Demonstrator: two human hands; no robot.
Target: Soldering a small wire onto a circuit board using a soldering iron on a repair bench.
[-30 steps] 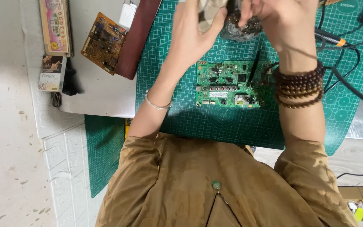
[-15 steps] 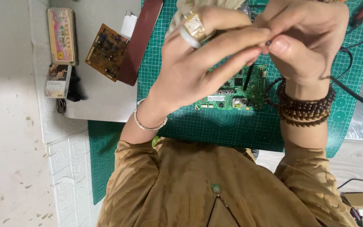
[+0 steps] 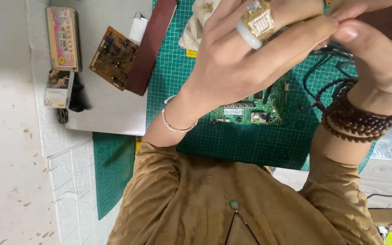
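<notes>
1. We see both hands raised close to the camera, fingertips meeting near the top right of the view.
2. Left hand (image 3: 246, 59): fingers curled and pinched together toward the right hand, a gold ring (image 3: 259, 20) and a pale band ring (image 3: 248, 36) on them, a thin silver bangle (image 3: 178, 122) at the wrist.
3. Right hand (image 3: 377, 50): thumb and fingers pressed against the left fingertips; dark bead bracelets (image 3: 357, 120) wrapped around the wrist.
4. Whatever is pinched between the fingertips is too small and too hidden; we cannot tell what it is, or whether either hand actually grips something.
5. Green circuit board (image 3: 250, 109) lies flat on the green cutting mat (image 3: 250, 145), below the hands and partly covered by the left hand, not touched.
6. Black cables (image 3: 323, 68) run across the mat just right of the board, under the right hand.
7. A beige cloth-like thing (image 3: 196, 22) sits on the mat behind the left hand.
8. Left of the mat, on the grey worktop (image 3: 110, 109): a brown circuit board (image 3: 113, 58), a dark red strip (image 3: 150, 45) along the mat edge, a small white block (image 3: 138, 28).
9. Further left: a pink and yellow printed box (image 3: 63, 38), a small carton (image 3: 59, 88) below it, a black object (image 3: 78, 95) beside that.
10. Brown sleeves and shirt (image 3: 196, 199) fill the bottom of the view.
</notes>
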